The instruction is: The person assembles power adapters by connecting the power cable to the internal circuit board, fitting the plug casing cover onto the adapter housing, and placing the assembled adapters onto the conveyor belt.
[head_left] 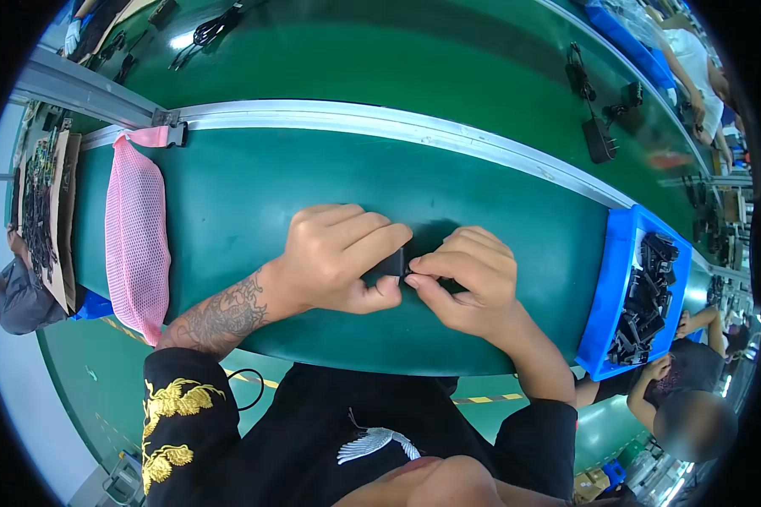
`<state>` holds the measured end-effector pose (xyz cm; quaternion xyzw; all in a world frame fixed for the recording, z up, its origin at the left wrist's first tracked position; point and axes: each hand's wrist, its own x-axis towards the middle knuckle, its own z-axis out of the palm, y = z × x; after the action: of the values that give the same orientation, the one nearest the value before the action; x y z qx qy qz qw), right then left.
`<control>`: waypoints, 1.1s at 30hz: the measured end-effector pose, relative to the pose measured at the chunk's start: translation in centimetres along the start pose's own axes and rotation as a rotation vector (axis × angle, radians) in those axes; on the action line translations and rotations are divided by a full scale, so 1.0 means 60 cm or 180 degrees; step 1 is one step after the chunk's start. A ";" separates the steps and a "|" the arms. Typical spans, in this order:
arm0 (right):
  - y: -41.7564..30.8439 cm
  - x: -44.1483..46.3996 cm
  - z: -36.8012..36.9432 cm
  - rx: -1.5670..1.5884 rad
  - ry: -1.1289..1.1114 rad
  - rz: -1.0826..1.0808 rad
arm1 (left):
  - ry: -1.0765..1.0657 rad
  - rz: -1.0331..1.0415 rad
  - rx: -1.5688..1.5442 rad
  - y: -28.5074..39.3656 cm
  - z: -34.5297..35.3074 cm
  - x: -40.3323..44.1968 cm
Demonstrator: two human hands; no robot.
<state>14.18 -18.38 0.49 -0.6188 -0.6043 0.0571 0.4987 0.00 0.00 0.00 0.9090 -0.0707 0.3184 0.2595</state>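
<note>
Over the middle of the green work surface, both hands meet at a small black plastic block (pixel 391 265). My left hand (pixel 338 253) is closed around it, so most of its shape is hidden and its exact kind cannot be made out. My right hand (pixel 473 275) pinches thumb and forefinger together at the block's right edge. A tiny dark part shows between those fingertips, too small to name.
To the right, a blue bin (pixel 603 279) holds several black plastic parts (pixel 647 300). A pink mesh bag (pixel 135 237) lies left. Behind the metal rail (pixel 397 118), a belt carries cabled adapters (pixel 599 139) and a coiled cable (pixel 211 32). Other people sit around.
</note>
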 end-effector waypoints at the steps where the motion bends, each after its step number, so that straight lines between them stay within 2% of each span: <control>1: -0.006 -0.002 0.001 0.0038 0.0009 0.0142 | 0.0040 0.0061 0.0039 -0.001 0.000 0.000; 5: -0.011 -0.006 0.010 0.0211 0.0219 0.0423 | 0.0198 0.0132 0.0093 0.001 0.002 -0.002; 11: 0.008 -0.003 0.000 0.0009 0.0245 0.0080 | -0.0122 -0.0357 -0.0346 -0.004 0.008 0.000; 17: 0.008 0.002 -0.008 0.0138 0.0220 0.0384 | -0.1110 -0.2659 -0.2571 0.010 0.010 -0.002; 20: 0.018 0.001 -0.008 0.0241 0.0073 0.0264 | -0.1633 -0.3366 -0.3436 0.006 -0.011 0.020; 23: 0.015 0.004 -0.010 0.0314 -0.0093 0.0290 | -0.2059 -0.3650 -0.3410 0.007 -0.023 0.033; 29: 0.012 0.003 -0.008 0.0321 -0.0215 0.0354 | -0.2187 -0.3457 -0.3336 0.003 -0.024 0.032; 33: 0.016 -0.001 -0.006 0.0243 -0.0134 0.0116 | -0.2280 -0.3441 -0.3383 0.002 -0.024 0.032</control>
<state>15.05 -18.43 -0.01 -0.6089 -0.6007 0.1022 0.5080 0.70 0.71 2.20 0.6206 0.1560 -0.2335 0.7321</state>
